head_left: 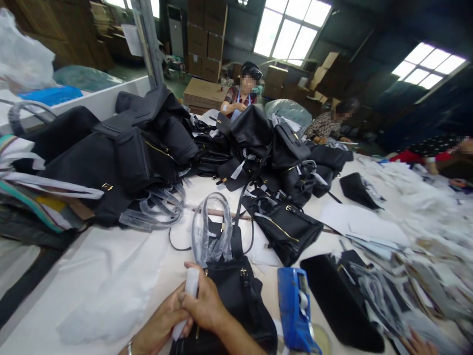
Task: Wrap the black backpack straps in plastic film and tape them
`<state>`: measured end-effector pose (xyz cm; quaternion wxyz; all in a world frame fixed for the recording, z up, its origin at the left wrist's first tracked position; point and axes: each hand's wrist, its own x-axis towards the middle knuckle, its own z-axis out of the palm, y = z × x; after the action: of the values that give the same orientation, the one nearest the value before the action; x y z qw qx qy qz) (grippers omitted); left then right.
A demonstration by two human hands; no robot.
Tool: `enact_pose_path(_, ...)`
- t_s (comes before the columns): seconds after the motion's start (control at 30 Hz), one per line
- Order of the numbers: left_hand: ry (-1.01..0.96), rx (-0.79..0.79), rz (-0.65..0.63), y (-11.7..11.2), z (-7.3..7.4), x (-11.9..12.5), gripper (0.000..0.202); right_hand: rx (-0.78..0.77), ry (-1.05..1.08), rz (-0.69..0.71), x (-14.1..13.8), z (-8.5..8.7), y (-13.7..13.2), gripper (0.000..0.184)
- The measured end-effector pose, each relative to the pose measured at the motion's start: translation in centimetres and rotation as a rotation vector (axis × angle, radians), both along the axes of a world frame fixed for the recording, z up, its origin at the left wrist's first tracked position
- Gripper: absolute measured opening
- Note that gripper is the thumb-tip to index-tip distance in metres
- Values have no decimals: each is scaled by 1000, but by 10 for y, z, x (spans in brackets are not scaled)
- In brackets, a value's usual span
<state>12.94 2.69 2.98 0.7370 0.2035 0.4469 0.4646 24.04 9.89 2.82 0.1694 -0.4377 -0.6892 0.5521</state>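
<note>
A black handbag (236,301) with gold buckles lies in front of me on the white-covered table. Its handles (212,229), wrapped in clear plastic, stand up at its far side. Over the bag's left part, my left hand (168,313) and my right hand (207,301) are close together, fingers closed around a narrow strip of white wrapping (191,282). The strip's upper end sticks out above the right fingers and its lower end below the left hand. Whatever lies inside it is hidden. Just right of the bag stands a blue tape dispenser (291,310).
Black bags are piled at the left (88,167) and across the back (254,133). Another black bag (340,301) lies right of the dispenser, near loose plastic wrapping and a co-worker's hand (419,342). Several people work farther off. White sheets (362,222) lie at right.
</note>
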Motion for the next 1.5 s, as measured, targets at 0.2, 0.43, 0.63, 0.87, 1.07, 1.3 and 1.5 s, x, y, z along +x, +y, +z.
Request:
enact_pose_path(0.2,-53,-53,-17,5,-9,-2,47,-102,-220,105,23,4,10,100)
enact_pose_path(0.43,-38,-121,26,4,-8,4,17,142,-286,-141,122,29,34,43)
enact_pose_path(0.63,16,-218,69,-3,-1,13,33,95,-224,-234,199,4,16,29)
enact_pose_path(0.87,331,-329,169,5,5,30,42,109,-248,-272,242,-3,13,18)
enact_pose_path(1.07,834,-257,112,11,-11,32,46,311,-548,-240,269,4,58,16)
enact_pose_path(1.3,1387,-103,31,12,-35,21,43,312,-529,-97,265,-12,90,12)
enact_pose_path(1.5,1695,146,195,18,-1,66,47,276,-433,21,233,-32,73,14)
